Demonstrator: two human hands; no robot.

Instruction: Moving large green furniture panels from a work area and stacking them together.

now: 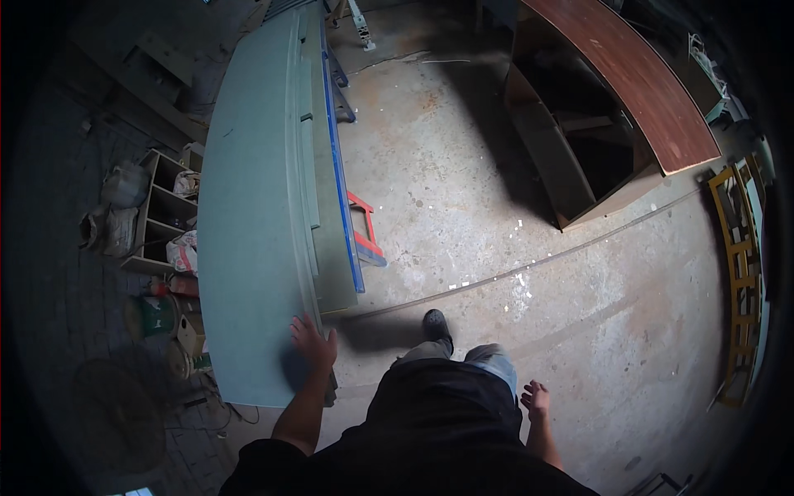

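A long pale green board (pixel 252 198) lies along my left side, with narrower strips stacked at its right edge. My left hand (pixel 315 342) is over the near right edge of this board, fingers spread and holding nothing; whether the palm touches the surface I cannot tell. My right hand (pixel 536 398) hangs beside my right thigh, away from any object, its fingers loosely curled but apart and with nothing visible in them. One dark shoe (pixel 437 326) shows ahead of me on the concrete floor.
A blue-edged panel (pixel 347 207) runs beside the board, above a red stand leg (pixel 365 223). At the far right is a brown-topped wooden cabinet (pixel 653 91). A yellow frame (pixel 734 281) leans on the right. Shelving (pixel 147 219) and a green bucket (pixel 155 316) are left.
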